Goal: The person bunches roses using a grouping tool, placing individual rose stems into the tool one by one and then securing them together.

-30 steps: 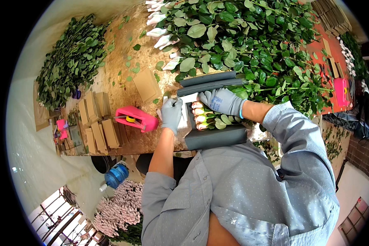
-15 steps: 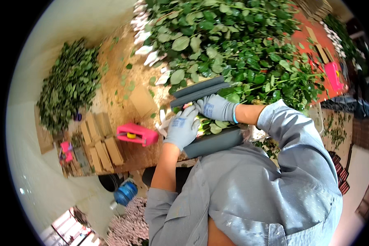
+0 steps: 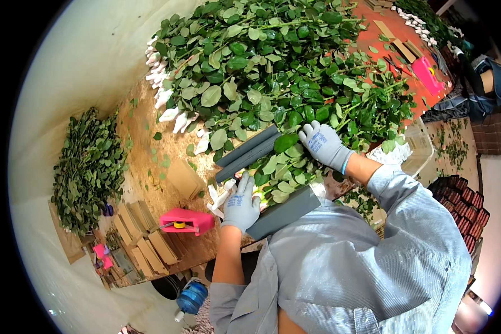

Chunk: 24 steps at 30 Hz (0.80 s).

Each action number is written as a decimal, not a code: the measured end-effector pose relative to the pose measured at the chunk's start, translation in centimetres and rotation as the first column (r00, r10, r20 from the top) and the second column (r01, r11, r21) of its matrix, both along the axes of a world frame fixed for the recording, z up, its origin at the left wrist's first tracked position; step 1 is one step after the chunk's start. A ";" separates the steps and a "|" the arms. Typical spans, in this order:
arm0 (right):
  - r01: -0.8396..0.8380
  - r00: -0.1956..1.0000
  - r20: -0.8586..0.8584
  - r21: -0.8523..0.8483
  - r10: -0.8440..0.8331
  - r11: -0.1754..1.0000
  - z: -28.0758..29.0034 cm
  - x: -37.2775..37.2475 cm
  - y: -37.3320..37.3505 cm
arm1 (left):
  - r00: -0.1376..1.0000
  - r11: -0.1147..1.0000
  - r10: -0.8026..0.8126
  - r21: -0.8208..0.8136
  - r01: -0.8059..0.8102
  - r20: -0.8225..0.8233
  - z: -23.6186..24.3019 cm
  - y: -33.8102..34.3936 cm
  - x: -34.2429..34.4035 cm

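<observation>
My left hand [image 3: 241, 205], in a grey glove, rests over the flower-head end of several leafy rose stems [image 3: 284, 177]. Its fingers stretch forward, open, beside the stems' pale heads. Those stems lie between two dark grey padded bars, a ridged far one [image 3: 249, 153] and a wide near one [image 3: 284, 212] close to my body. My right hand [image 3: 324, 146], gloved alike, is above the leaves at the near edge of a large pile of roses [image 3: 273, 67]. The right fingers are slightly bent and apart, with no held stem visible. White-wrapped heads [image 3: 170, 114] line the pile's left side.
A pink tape dispenser [image 3: 188, 221] stands left of my left hand, near cardboard pieces [image 3: 145, 234]. Another leafy bunch [image 3: 89, 172] lies far left. A second pink dispenser [image 3: 427, 75] is on the red surface at right. A clear plastic bin [image 3: 420, 147] sits beyond my right forearm.
My right hand has left the stems between the bars and moved right and away to the rose pile. My left hand has drawn slightly back. The whole view has shifted.
</observation>
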State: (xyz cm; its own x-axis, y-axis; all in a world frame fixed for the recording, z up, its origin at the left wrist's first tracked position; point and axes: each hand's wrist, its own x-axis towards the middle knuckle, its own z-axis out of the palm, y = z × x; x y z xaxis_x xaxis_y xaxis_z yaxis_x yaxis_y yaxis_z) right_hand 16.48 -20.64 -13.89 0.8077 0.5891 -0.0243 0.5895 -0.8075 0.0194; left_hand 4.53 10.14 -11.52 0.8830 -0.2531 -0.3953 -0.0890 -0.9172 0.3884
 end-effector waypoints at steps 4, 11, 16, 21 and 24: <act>0.009 1.000 0.004 0.003 -0.009 1.000 1.2 1.2 1.0 | 1.000 0.998 0.021 -0.054 -0.020 0.016 -0.7 0.3 0.0; 0.057 0.974 -0.219 -0.006 -0.057 0.998 -2.4 3.3 0.1 | 0.995 1.000 0.009 -0.014 -0.008 0.104 -2.0 0.8 -0.5; 0.001 0.992 -0.127 0.066 0.008 0.998 4.2 5.0 2.2 | 0.993 0.986 0.116 -0.121 -0.112 0.027 -1.4 0.9 -1.0; -0.081 0.967 -0.169 0.510 0.192 0.857 6.7 7.6 6.6 | 0.961 0.908 0.265 -0.354 -0.223 0.074 -1.2 2.4 -1.4; -0.059 0.804 -0.507 0.453 0.311 0.890 1.7 11.1 7.7 | 0.909 0.837 0.391 -0.466 -0.287 0.144 0.1 3.8 -1.9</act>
